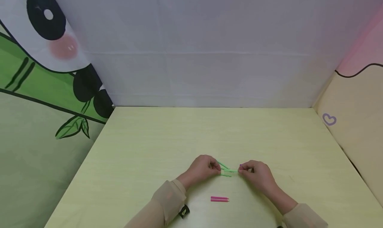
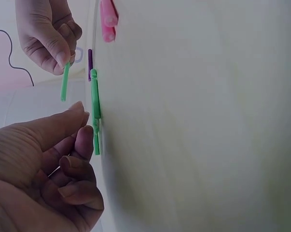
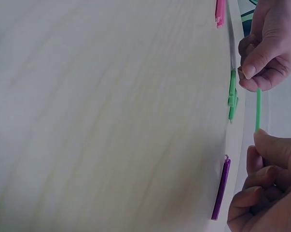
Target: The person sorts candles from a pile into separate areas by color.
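My right hand point(image 1: 258, 175) pinches one end of a thin green stick point(image 3: 258, 108) between thumb and finger, and the stick points toward my left hand. In the left wrist view the far end of this stick shows bare, close to the left fingertips. My left hand point(image 1: 206, 167) has its fingers curled with the thumb near the index finger, and nothing shows between them. Several other green sticks point(image 2: 95, 96) lie close together on the table by my left fingertips. A purple stick point(image 3: 221, 188) lies on the table near my right hand, mostly hidden in the head view.
Two pink sticks point(image 1: 219, 199) with pale pointed tips lie side by side on the pale wooden table point(image 1: 167, 131), nearer to me. A plain white wall covering point(image 1: 209, 48) rises behind the table. Printed panels stand at both sides.
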Motion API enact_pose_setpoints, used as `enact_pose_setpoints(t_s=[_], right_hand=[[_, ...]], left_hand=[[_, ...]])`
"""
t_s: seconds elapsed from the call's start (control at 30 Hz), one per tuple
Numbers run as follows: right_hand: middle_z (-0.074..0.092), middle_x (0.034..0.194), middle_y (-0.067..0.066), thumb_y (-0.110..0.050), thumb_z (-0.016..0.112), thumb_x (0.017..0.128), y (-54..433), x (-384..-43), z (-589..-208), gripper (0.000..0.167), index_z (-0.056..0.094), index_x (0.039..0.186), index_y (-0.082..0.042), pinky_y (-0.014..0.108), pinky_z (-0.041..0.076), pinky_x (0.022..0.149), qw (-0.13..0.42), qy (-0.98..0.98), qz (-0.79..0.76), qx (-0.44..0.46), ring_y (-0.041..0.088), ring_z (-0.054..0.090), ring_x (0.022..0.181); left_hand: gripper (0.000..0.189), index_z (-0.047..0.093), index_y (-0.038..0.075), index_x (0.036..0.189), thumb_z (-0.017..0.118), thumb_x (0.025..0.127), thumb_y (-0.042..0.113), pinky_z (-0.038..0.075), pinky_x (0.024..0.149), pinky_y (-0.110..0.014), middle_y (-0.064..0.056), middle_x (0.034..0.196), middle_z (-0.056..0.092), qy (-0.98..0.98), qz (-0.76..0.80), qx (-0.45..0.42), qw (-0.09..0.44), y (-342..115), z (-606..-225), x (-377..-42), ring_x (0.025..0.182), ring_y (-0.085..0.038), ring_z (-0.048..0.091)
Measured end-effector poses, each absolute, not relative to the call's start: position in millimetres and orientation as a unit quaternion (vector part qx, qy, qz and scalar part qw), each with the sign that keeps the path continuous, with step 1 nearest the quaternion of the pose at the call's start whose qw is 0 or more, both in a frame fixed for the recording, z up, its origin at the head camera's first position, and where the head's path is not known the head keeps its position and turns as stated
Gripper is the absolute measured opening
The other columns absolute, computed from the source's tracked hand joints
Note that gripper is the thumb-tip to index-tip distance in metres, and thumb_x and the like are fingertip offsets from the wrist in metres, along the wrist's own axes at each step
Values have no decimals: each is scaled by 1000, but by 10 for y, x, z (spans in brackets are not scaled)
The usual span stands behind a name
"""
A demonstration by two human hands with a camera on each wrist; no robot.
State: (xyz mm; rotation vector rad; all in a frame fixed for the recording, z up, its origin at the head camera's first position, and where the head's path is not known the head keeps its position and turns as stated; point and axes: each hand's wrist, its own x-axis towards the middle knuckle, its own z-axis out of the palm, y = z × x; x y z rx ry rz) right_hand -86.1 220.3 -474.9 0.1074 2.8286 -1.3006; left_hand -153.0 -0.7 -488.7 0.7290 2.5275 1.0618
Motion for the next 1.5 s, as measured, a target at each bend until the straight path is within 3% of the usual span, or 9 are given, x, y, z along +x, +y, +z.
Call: enact_pose_setpoints(t_s=[0.13, 0.47, 1.5], right_hand=[[69, 82, -3, -14, 75, 86, 2193, -885, -4765, 7, 75, 83, -8, 25, 39, 58, 15, 910, -412, 36, 14, 48, 67], [70, 82, -2, -11, 75, 85, 2155, -936, -4753, 5, 74, 83, -7, 28, 44, 66, 15, 912, -408, 37, 13, 53, 73], [70, 85, 0, -10, 71, 89, 2091, -1147, -4772, 7, 74, 82, -10, 27, 39, 57, 12, 912, -410, 17, 14, 48, 65]], left_hand=[[5, 74, 16, 78, 79, 81, 15, 43, 70, -21, 17, 70, 62, 883, 364, 255, 149, -20, -4880, -1518, 69, 1, 52], [6, 74, 17, 79, 80, 81, 16, 44, 70, -21, 16, 70, 62, 889, 344, 263, 151, -43, -4886, -1501, 68, 0, 52], [8, 73, 17, 78, 81, 79, 14, 42, 66, -18, 16, 68, 58, 891, 326, 278, 150, -49, -4922, -1501, 66, 1, 51]])
